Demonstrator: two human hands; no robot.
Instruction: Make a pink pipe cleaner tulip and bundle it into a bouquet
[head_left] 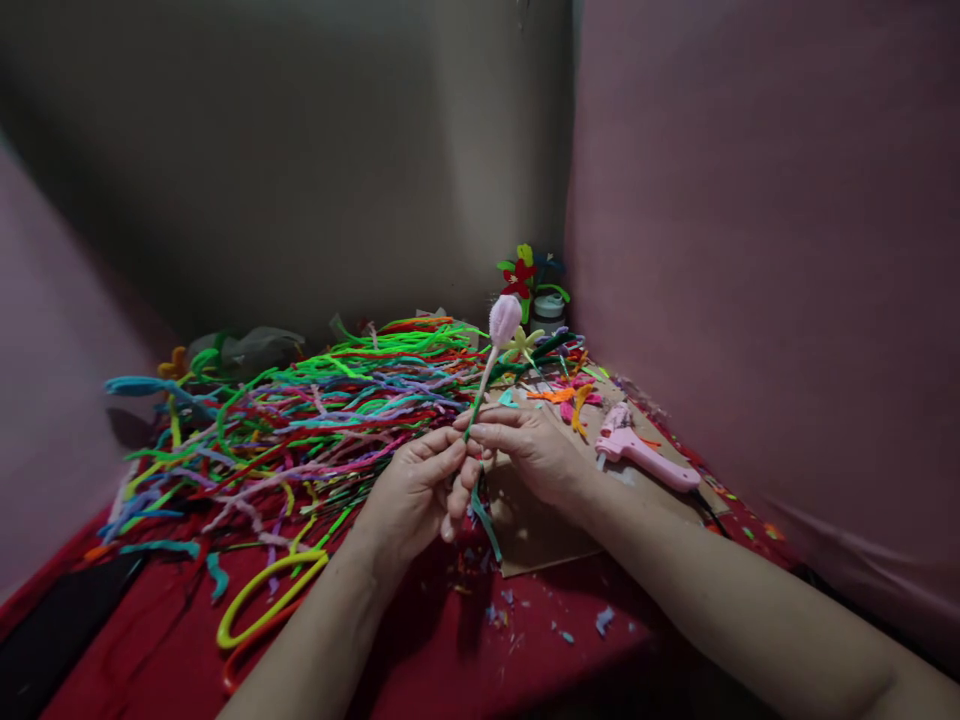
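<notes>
Two hands share one flower [504,322] in the head view, holding it up over the tabletop [420,660]. Its long axis runs steeply, leaning slightly right, pink bud at the top, green stem down into the fingers. The left hand [420,482] and right hand [534,450] are nearly closed, fingertips pinching the stem. A teal strip [487,522] hangs below them. Pipe cleaners [337,385] spread to the left; a glue gun [646,458] lies on cardboard [544,535] at right.

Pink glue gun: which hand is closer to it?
Right. The right hand is left of the pink glue gun; the left hand is farther left, beyond the right hand.
</notes>
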